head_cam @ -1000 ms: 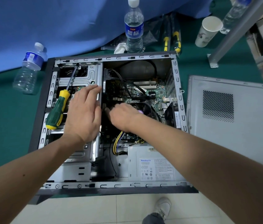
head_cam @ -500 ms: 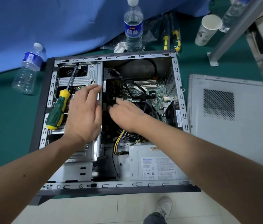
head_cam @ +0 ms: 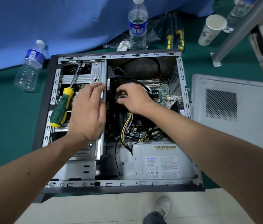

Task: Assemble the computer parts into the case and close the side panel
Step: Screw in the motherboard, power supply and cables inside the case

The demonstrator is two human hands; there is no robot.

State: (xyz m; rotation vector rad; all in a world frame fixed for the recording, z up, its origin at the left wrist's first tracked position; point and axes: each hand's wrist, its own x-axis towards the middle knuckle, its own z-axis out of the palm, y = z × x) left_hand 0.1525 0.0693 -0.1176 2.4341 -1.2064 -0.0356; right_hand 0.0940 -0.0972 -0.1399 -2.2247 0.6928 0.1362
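The open computer case [head_cam: 184, 88] lies on its side on the green mat. My left hand [head_cam: 87, 113] rests flat on the metal drive cage [head_cam: 82, 73], fingers straight. Over the motherboard [head_cam: 159, 89], my right hand [head_cam: 134, 97] pinches a power cable connector [head_cam: 122, 96] whose yellow and purple wires [head_cam: 126, 125] run down toward the grey power supply [head_cam: 161, 162]. A green and yellow screwdriver [head_cam: 61, 109] lies across the drive cage, left of my left hand. The loose grey side panel [head_cam: 234, 110] lies flat to the right of the case.
Two water bottles [head_cam: 138, 25] [head_cam: 30, 67] stand behind and left of the case, a third at top right. A paper cup [head_cam: 211, 29] and a metal frame leg [head_cam: 234, 34] sit at the back right. Blue cloth covers the back. My shoe [head_cam: 163, 206] is on the tiled floor.
My right hand has moved up the board, away from the lower cables, and now holds the connector near the drive cage's edge. My left hand has stayed on the cage.
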